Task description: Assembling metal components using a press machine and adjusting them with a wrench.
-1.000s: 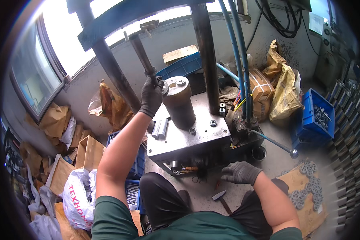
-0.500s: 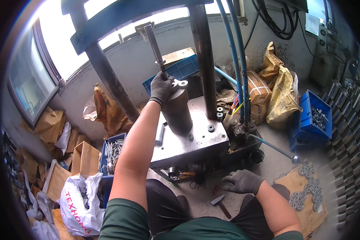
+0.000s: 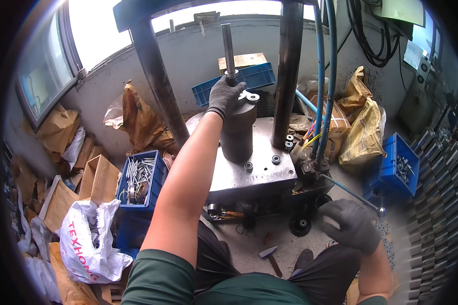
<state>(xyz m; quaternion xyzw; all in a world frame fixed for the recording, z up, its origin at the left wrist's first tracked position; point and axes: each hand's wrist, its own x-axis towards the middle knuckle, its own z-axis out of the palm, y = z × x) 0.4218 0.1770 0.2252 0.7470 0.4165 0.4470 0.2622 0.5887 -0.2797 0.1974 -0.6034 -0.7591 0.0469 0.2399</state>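
My left hand (image 3: 225, 93), in a dark grey work glove, is wrapped round the lower part of an upright metal rod (image 3: 228, 48), just below its collar. Under this hand stands a dark steel cylinder (image 3: 238, 134) on the press table (image 3: 269, 175). A small light metal part with a ringed end (image 3: 252, 97) lies on the cylinder's top, beside my fingers. My right hand (image 3: 350, 225), gloved alike, is raised near the ball-ended lever (image 3: 380, 212). Its fingers are loosely bent, with a gap by the thumb and nothing visible in them.
Press columns (image 3: 290, 76) flank the cylinder, and small bearings (image 3: 276, 159) sit on the table. A hammer (image 3: 271, 259) lies on the floor. A blue bin of metal pins (image 3: 160, 175) stands left, another blue bin (image 3: 392, 168) right. Blue hoses (image 3: 320, 81) run down the right.
My right hand has risen and moved right, closer to the ball-ended lever. My left hand stays at the rod. The view has shifted, and my forearm now covers the grey tube on the table.
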